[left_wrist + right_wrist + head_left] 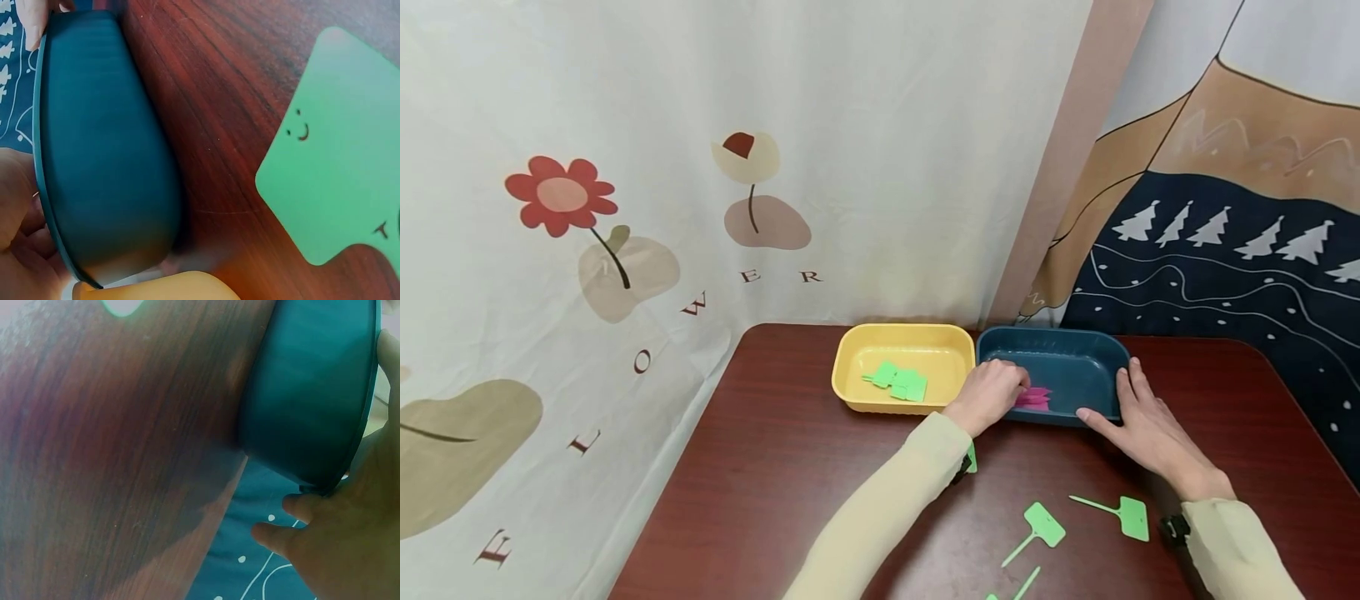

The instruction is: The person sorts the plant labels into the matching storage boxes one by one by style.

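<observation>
My left hand [988, 393] reaches over the front left rim of a dark blue tray [1078, 371], fingers curled down inside it. Bright pink flat pieces [1034, 399] lie in the tray right at those fingertips; the hand covers part of them, and I cannot tell whether it holds any. In the left wrist view, curled fingers [40, 244] show behind the tray's rim. My right hand [1157, 433] rests on the tray's right end, fingers spread, thumb at the front rim. A yellow tray [842, 379] touches the blue one on the left, with several green plant labels [898, 382] inside.
On the brown table [790, 483], loose green plant labels lie in front of the trays: one label [1043, 525] in the middle, another label [1133, 517] near my right wrist, one partly under my left wrist. A printed curtain [880, 167] hangs behind the table's back edge.
</observation>
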A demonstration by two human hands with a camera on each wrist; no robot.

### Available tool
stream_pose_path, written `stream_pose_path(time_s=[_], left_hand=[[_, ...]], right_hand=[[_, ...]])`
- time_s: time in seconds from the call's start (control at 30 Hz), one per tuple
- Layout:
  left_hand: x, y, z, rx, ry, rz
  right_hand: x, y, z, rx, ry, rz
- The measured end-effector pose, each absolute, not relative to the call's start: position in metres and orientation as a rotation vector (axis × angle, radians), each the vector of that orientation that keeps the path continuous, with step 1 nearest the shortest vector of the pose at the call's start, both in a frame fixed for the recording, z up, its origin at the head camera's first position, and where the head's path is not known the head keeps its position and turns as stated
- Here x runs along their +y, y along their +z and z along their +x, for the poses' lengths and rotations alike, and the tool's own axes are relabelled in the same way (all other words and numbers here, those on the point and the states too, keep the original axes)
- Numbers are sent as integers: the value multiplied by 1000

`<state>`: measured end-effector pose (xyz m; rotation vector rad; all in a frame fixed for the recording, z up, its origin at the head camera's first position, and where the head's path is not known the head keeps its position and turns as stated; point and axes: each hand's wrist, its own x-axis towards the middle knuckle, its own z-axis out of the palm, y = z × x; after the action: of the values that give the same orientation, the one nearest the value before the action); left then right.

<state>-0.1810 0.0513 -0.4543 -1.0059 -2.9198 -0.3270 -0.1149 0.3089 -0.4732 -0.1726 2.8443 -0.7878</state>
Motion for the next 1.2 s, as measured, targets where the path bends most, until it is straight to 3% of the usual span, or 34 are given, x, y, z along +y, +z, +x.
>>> stream_pose_path(time_s=[0.73, 1.2], left_hand=[[52, -461, -187, -2936, -324, -1009], [32, -449, -174, -2746, -338, -988]], right_hand=[[308, -473, -116, 2843, -775, -167], [309, -471, -117, 2830, -772, -173]])
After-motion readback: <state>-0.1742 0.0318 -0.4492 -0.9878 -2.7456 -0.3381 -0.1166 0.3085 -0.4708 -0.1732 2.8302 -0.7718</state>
